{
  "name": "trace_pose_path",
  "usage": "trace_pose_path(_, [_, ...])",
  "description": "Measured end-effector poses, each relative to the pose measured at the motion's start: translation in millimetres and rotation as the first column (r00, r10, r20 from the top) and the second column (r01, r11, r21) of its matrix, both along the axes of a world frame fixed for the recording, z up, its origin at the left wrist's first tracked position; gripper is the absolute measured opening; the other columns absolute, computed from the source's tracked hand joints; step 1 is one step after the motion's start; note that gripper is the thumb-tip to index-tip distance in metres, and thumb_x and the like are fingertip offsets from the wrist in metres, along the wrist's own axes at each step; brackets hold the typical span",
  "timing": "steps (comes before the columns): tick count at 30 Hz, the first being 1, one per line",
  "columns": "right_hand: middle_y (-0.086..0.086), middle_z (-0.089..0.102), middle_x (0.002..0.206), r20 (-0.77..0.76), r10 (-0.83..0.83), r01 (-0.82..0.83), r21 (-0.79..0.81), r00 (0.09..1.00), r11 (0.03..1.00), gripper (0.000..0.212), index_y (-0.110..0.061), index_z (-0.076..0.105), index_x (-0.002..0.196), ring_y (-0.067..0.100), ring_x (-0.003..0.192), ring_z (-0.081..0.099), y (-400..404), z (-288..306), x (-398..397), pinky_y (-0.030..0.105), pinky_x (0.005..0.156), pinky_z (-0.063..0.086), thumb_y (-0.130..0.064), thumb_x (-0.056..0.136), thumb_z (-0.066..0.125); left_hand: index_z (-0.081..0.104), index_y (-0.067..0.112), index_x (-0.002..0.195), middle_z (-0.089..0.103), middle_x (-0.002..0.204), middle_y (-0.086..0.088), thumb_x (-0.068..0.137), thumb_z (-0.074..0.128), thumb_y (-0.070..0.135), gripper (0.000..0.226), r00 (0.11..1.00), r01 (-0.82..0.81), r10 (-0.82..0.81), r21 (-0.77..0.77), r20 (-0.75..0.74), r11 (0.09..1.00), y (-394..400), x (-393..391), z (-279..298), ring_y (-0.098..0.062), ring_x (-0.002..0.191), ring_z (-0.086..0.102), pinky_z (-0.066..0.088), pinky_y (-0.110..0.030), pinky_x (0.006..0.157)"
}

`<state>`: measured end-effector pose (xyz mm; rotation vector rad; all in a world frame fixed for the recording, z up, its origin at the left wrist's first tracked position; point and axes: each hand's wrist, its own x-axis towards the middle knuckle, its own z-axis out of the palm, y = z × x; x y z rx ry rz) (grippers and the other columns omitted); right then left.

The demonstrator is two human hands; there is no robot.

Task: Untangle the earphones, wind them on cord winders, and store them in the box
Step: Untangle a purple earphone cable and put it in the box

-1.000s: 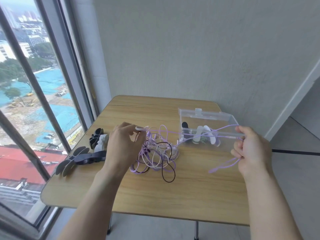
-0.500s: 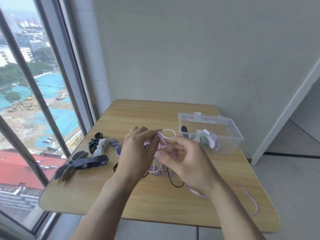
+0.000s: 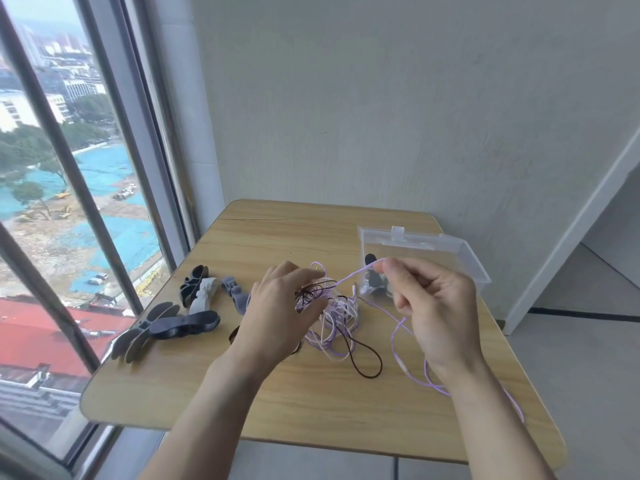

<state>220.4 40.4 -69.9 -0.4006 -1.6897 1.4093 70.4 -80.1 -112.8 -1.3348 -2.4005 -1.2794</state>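
Head view: clear box (image 3: 467, 258) with wound earphones (image 3: 374, 284) inside.

Purple cord (image 3: 360, 271), clear box (image 3: 471, 258)

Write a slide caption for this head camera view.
Right hand pinches a purple cord away from the tangled earphones under the left hand.

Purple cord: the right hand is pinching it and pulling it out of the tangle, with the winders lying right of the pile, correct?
Not quite. The head view shows the cord winders left of the tangle, by the window. The right hand does pinch the purple cord.
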Motion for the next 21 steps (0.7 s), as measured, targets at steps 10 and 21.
trace_pose_path(10, [0.006, 0.068, 0.076, -0.021, -0.247, 0.230, -0.295, 0.969, 0.927, 0.024, -0.006, 0.063, 0.083, 0.017, 0.064, 0.061, 21.5, -8.8, -2.7, 0.028, 0.049, 0.046, -0.012, 0.102, 0.051, 0.075, 0.025, 0.071, 0.054, 0.056, 0.014, 0.080, 0.081, 0.031, 0.013, 0.953, -0.032, -0.027, 0.190, 0.302, 0.981, -7.5, -2.6, 17.3, -0.004, 0.057, 0.048, 0.040, -0.017, 0.059])
trace_pose_path(21, [0.022, 0.071, 0.078, -0.184, 0.014, -0.101, -0.473, 0.983, 0.875, 0.024, 0.000, 0.057, 0.089, 0.040, 0.071, 0.073, -2.0, 3.4, -8.3, 0.044, 0.063, 0.061, -0.008, 0.106, 0.040, 0.064, 0.029, 0.094, 0.063, 0.093, 0.008, 0.086, 0.064, 0.016, 0.015, 0.902, -0.336, 0.195, 0.343, 0.385, 0.877, 0.4, 9.7, 20.0, -0.010, 0.086, 0.059, 0.046, -0.026, 0.077])
